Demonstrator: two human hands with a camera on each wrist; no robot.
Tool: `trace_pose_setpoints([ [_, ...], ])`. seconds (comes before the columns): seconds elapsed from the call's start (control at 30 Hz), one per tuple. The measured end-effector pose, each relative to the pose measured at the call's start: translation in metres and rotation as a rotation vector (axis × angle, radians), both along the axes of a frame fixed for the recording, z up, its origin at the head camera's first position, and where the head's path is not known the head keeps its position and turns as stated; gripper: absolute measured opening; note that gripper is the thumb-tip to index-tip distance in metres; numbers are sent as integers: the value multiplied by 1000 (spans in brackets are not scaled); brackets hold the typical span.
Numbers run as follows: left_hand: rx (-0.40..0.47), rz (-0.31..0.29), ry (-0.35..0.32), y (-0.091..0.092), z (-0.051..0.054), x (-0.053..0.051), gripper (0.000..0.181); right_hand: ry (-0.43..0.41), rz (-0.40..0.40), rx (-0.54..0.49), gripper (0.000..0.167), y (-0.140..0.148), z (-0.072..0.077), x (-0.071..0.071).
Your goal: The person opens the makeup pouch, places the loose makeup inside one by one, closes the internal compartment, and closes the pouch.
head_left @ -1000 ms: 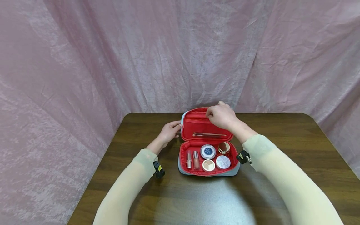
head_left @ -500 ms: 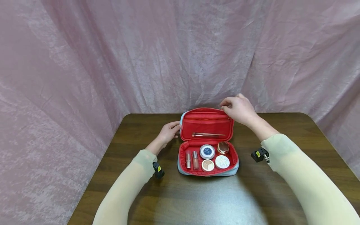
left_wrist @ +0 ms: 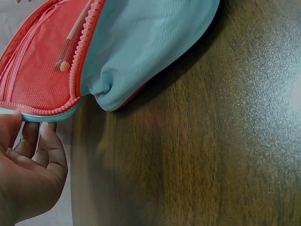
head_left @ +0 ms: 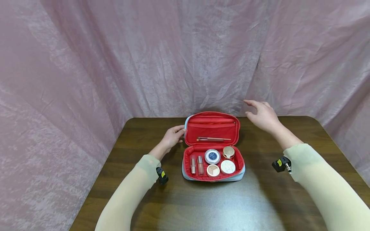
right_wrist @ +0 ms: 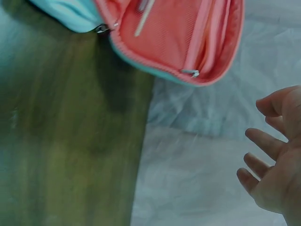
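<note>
A light-blue makeup bag [head_left: 242,175] with red lining lies unzipped on the table, its lid [head_left: 213,131] raised at the back. My left hand [head_left: 172,137] pinches the lid's left edge; in the left wrist view the thumb is inside and fingers are behind. Off the lid's right corner, my right hand [head_left: 263,117] hangs in the air, holding nothing, fingers spread. Two makeup brushes [head_left: 214,139] sit behind the lid's mesh. The base holds two lip tubes [head_left: 200,165], a blue-centred round compact [head_left: 212,156], a three-part palette [head_left: 213,170], a white round case [head_left: 227,166] and a gold-lidded jar [head_left: 228,152].
The dark wooden table [head_left: 144,199] extends around the bag. Behind its back edge hangs a pink velvet curtain [head_left: 185,57]. A zip pull [right_wrist: 190,73] shows at the lid's inner pocket, and another zip pull [right_wrist: 101,29] sits near the hinge.
My right hand has moved right, from over the lid to beyond its right corner, and its fingers have spread. The lid's inner pocket zip pull now shows at the right. The left hand stays put.
</note>
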State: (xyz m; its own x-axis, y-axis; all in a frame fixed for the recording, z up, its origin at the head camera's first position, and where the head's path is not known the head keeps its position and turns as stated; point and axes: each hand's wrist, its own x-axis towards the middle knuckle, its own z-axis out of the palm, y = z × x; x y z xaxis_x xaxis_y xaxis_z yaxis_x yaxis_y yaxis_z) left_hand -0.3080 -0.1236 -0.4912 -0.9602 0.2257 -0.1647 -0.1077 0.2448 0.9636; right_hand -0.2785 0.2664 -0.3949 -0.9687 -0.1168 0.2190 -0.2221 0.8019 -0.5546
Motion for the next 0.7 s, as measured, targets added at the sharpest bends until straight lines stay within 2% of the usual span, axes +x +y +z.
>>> trace_pose_setpoints([
  [0.17,1,-5,3,0,0,0,36,-53,9,3,56,9,-19,0],
  [0.37,-4,-8,17,-2,-2,0,37,-96,49,-23,54,7,-42,2],
  [0.7,14,0,14,-2,-5,-2,36,-187,128,-182,46,-8,-76,6],
])
